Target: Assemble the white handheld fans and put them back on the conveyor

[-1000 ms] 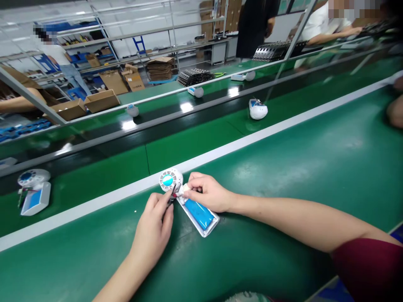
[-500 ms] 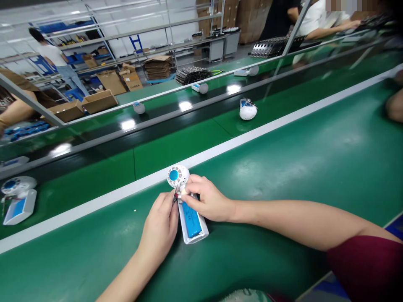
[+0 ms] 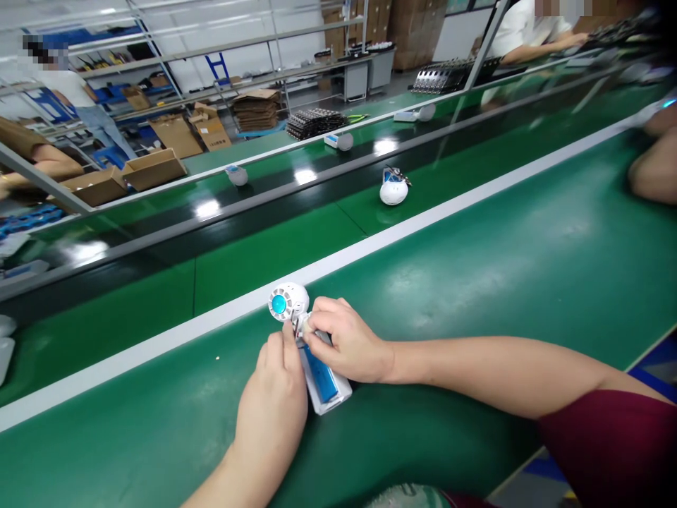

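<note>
A white handheld fan (image 3: 331,406) lies on the green work surface with its handle open. A blue battery (image 3: 321,374) shows inside the handle. Its round head (image 3: 288,300), with a bright blue centre, points away from me. At the neck, between head and handle, my left hand (image 3: 275,374) is closed, fingertips on thin dark wires (image 3: 296,328). From the other side my right hand (image 3: 343,339) pinches a small whitish part at the neck, partly hidden by the fingers. The two hands' fingertips nearly meet there.
Beyond a white strip (image 3: 364,247) runs the green conveyor belt (image 3: 254,261), carrying another opened fan (image 3: 394,189). More fans (image 3: 338,142) sit farther back. Cardboard boxes (image 3: 153,169) stand at the far left. Other people are around, one arm (image 3: 656,169) at the right edge.
My left hand has turned, its back now more toward me, with the fingers nearer the fan's neck. The fan's head has tilted left. The fan on the belt appears farther left.
</note>
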`<action>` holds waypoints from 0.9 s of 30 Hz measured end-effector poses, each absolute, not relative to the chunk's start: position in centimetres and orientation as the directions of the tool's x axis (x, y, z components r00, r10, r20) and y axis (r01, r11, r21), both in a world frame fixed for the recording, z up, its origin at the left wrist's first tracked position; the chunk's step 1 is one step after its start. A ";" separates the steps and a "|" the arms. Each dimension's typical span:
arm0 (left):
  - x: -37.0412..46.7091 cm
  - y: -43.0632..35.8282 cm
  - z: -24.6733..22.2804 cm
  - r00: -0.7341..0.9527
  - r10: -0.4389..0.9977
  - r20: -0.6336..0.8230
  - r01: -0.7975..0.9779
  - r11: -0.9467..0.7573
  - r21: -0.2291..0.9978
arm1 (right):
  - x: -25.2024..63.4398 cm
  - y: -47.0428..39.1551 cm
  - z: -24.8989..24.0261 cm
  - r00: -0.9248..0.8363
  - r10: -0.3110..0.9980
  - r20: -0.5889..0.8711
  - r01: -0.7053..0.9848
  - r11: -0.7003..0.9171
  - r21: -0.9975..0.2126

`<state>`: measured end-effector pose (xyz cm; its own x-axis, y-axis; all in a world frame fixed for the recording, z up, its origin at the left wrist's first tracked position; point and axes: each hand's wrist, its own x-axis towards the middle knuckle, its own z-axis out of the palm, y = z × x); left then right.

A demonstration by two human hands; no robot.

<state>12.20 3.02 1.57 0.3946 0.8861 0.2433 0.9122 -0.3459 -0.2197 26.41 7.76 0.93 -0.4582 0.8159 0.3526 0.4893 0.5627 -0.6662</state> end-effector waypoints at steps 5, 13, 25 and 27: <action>12.3 3.4 3.0 0.377 0.905 0.199 0.926 -0.361 -0.113 | 26.5 7.6 1.4 -0.440 0.840 0.316 0.476 0.517 -0.712; 12.5 3.0 1.8 0.400 0.873 0.280 0.915 -0.361 -0.182 | 26.7 7.8 1.5 -0.427 0.846 0.320 0.462 0.508 -0.727; 12.0 3.8 1.7 0.434 0.802 0.411 0.899 -0.411 -0.150 | 26.5 8.8 0.5 -0.505 0.780 0.370 0.326 0.569 -0.755; 12.1 3.7 0.9 0.443 0.681 0.583 0.880 -0.454 -0.139 | 26.4 10.1 0.3 -0.543 0.782 0.305 0.322 0.530 -0.785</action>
<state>12.14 3.74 0.86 0.4429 0.6811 0.5830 0.8803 -0.4536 -0.1388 26.39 10.07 0.32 -0.5434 0.7822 0.3047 0.3222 0.5295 -0.7848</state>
